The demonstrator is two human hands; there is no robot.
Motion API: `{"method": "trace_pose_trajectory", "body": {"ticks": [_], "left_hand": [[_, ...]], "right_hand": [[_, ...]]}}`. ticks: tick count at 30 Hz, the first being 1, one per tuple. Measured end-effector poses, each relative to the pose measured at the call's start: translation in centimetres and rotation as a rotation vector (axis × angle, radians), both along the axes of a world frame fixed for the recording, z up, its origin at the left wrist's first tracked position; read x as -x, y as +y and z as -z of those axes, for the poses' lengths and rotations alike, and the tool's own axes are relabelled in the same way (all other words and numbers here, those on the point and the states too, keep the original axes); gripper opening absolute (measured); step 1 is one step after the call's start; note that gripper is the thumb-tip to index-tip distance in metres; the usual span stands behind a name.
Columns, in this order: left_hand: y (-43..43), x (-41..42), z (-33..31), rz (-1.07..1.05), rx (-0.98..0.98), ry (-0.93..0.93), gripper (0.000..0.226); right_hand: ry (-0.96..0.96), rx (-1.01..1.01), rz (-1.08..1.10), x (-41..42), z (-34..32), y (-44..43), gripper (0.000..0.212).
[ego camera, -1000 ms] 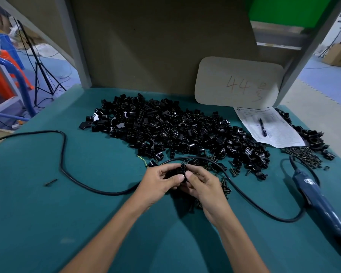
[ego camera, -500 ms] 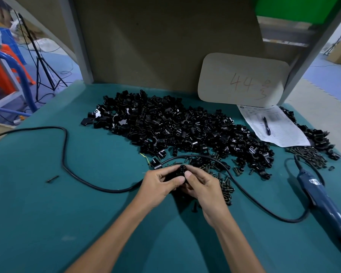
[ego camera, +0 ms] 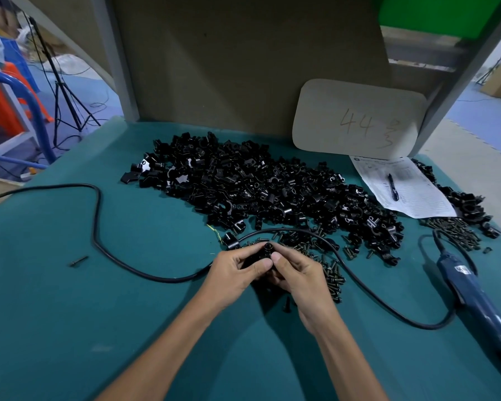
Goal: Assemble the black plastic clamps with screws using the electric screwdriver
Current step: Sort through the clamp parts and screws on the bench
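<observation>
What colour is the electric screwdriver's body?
The plastic electric screwdriver is dark blue; head view.

1 head-worn wide-angle view, facing forward and down, near above table [ego camera: 99, 328], left hand [ego camera: 232, 274], right hand [ego camera: 300, 277] centred

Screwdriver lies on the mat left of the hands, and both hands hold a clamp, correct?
No. The head view shows the screwdriver lying on the mat right of the hands, not left. The left hand and right hand do both hold a clamp.
</observation>
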State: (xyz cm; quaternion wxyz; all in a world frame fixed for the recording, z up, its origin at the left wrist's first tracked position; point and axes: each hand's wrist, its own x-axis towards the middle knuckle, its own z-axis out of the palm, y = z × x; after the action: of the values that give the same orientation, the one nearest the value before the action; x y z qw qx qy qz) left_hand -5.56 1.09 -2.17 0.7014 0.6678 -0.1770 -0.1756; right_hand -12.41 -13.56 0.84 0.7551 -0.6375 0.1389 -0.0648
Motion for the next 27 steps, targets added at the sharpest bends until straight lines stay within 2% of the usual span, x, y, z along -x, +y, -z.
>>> {"method": "trace_pose_trajectory", "body": {"ticks": [4,11,12,13,15,16,18,21,27], "left_hand": [[0.1,0.2,-0.1,-0.006,-0.002,-0.017,0.057],[0.0,0.3,-0.2,-0.057,-0.071,-0.083,0.033],[0.0,0.3,-0.2,-0.059,-0.076,-0.092,0.034],[0.0,0.4,-0.2,-0.06,-0.069,-0.089,0.035],[0.0,0.4,-0.2,-0.064,-0.061,-0.074,0.039],[0.0,0.4,-0.2,-0.064,-0.068,-0.072,0.04],[0.0,0.5,-0.3,-0.054,-0.086,-0.075,0.038],[0.1,0.5,-0.5,-0.057,-0.098,-0.081,0.037],[0.0,0.6,-0.5,-0.057,-0.098,-0.088,0.046]], "right_hand": [[0.015,0.02,-0.014,0.0,0.0,-0.1,0.023],[0.055,0.092,0.024,0.0,-0.2,-0.4,0.015],[0.051,0.209,0.036,0.2,-0.5,-0.8,0.014],[0.052,0.429,0.05,0.3,-0.7,-1.6,0.013],[0.108,1.002,0.021,0.5,-0.9,-3.3,0.024],[0.154,1.188,-0.022,0.6,-0.9,-3.8,0.03],[0.214,1.31,-0.071,0.7,-0.8,-4.1,0.03],[0.192,1.439,-0.103,0.3,-0.6,-3.8,0.019],[0.156,1.496,-0.175,0.5,-0.7,-4.0,0.013]]}}
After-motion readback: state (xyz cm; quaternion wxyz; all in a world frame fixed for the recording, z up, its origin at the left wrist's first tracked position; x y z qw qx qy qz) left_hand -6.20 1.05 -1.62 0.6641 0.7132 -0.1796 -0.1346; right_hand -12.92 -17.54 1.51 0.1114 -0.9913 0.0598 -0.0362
